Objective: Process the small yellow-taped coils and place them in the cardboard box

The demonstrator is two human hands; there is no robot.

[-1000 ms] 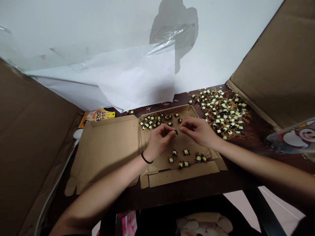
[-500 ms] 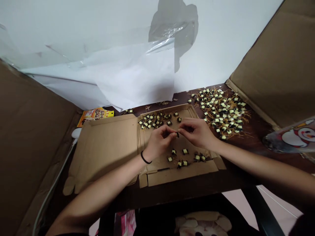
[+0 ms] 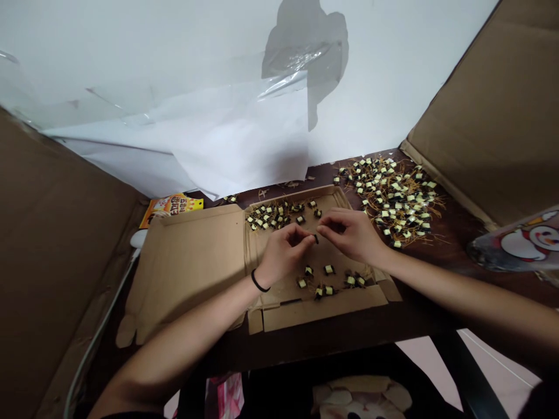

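My left hand (image 3: 283,250), a black band round its wrist, pinches a small wire-wound coil (image 3: 316,238); only its dark end shows past the fingertips. Just right of it, my right hand (image 3: 349,234) has thumb and forefinger pressed together. Whatever is between those fingertips, perhaps a thin wire, is too small to make out. Both hands hover over an open cardboard box (image 3: 279,319). Inside it, a cluster of yellow-taped coils (image 3: 273,215) with black ends lies along the back. Several loose coils (image 3: 329,269) with copper-coloured leads lie nearer the front.
A large heap of similar coils (image 3: 397,201) spreads over the dark table at right. A cup with a snowman print (image 3: 524,244) lies beyond it. Cardboard walls stand on both sides. At left are an orange-yellow packet (image 3: 174,205) and a white cable (image 3: 105,326).
The hands stay almost in place, fingertips still close together. The dark end of the coil in my left fingers has turned slightly. The whole view has shifted a little.
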